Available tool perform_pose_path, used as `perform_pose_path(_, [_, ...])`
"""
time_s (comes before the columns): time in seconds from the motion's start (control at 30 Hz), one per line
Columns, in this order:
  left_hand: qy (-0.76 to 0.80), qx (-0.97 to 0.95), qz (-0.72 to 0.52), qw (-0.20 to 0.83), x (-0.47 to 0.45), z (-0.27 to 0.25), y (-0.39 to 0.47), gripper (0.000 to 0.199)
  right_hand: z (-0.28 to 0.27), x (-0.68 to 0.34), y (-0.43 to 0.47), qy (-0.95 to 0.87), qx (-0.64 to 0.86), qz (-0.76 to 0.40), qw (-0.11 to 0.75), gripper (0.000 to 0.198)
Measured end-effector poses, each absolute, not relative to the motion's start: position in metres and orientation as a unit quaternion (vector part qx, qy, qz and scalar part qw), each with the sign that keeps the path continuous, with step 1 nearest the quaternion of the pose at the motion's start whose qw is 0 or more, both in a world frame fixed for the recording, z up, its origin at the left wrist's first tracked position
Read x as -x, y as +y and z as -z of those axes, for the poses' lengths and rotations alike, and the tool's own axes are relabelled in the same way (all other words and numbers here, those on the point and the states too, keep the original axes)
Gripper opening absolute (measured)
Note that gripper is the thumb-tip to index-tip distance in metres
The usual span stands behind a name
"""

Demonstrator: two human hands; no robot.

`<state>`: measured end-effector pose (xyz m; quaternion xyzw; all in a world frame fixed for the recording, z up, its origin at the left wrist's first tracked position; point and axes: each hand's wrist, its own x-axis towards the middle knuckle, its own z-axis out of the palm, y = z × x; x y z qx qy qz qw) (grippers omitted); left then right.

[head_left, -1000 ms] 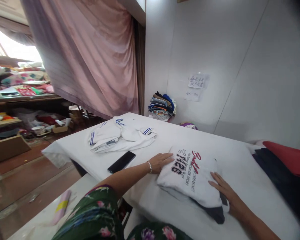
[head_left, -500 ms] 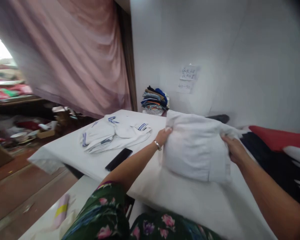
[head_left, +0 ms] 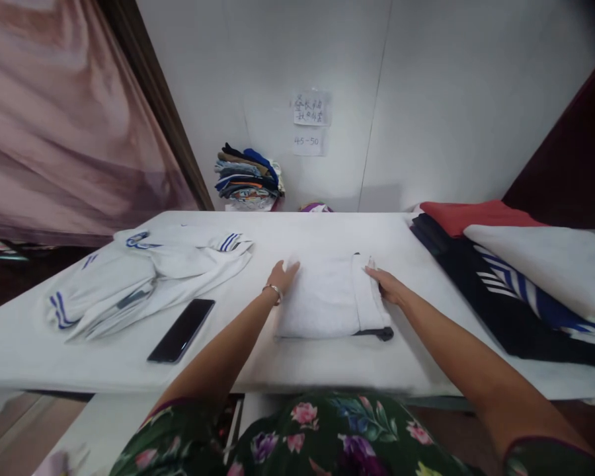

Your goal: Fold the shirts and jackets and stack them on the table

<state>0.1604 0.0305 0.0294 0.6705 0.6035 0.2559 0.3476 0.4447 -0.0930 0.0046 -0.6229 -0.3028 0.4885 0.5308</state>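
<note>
A folded white garment lies flat on the white-covered table in front of me, a dark strip showing at its lower right corner. At its left edge is my left hand, fingers apart, a bracelet on the wrist. My right hand pinches the garment's right edge near the far corner. To the left, a loosely spread white garment with blue stripes rests on the table. A black phone lies between that garment and my left forearm.
Folded clothes in red, white and navy are piled on the right of the table. At the back stands a stack of folded clothes. Paper notes hang on the wall, and a pink curtain hangs at the left.
The folded white garment, held raised between both hands before, now lies on the table. My left hand's fingers have loosened. The view has turned to the right.
</note>
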Motion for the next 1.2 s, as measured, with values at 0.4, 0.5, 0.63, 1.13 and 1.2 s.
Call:
perform_pose_path(0.4, [0.493, -0.829, -0.162, 0.207, -0.174, -0.007, 0.001, 0.070, -0.010, -0.447, -0.072, -0.420, 0.735, -0.262, 0.462, 0.062])
perform_pose_path(0.5, [0.502, -0.822, -0.158, 0.217, -0.174, -0.010, -0.001, 0.070, -0.028, -0.425, -0.067, -0.598, 0.697, -0.104, 0.381, 0.076])
perform_pose_path(0.63, [0.502, -0.822, -0.167, 0.213, -0.176, -0.009, -0.002, 0.069, -0.025, -0.399, -0.053, -0.726, 0.646, -0.114, 0.207, 0.073])
perform_pose_path(1.13, [0.500, -0.812, -0.195, 0.229, -0.178, -0.002, -0.001, 0.067, 0.000, -0.453, -0.137, -0.324, 0.681, -0.366, 0.545, 0.047])
perform_pose_path(1.2, [0.498, -0.811, -0.196, 0.235, -0.179, -0.002, 0.001, 0.068, 0.004, -0.448, -0.160, -0.244, 0.675, -0.420, 0.556, 0.048])
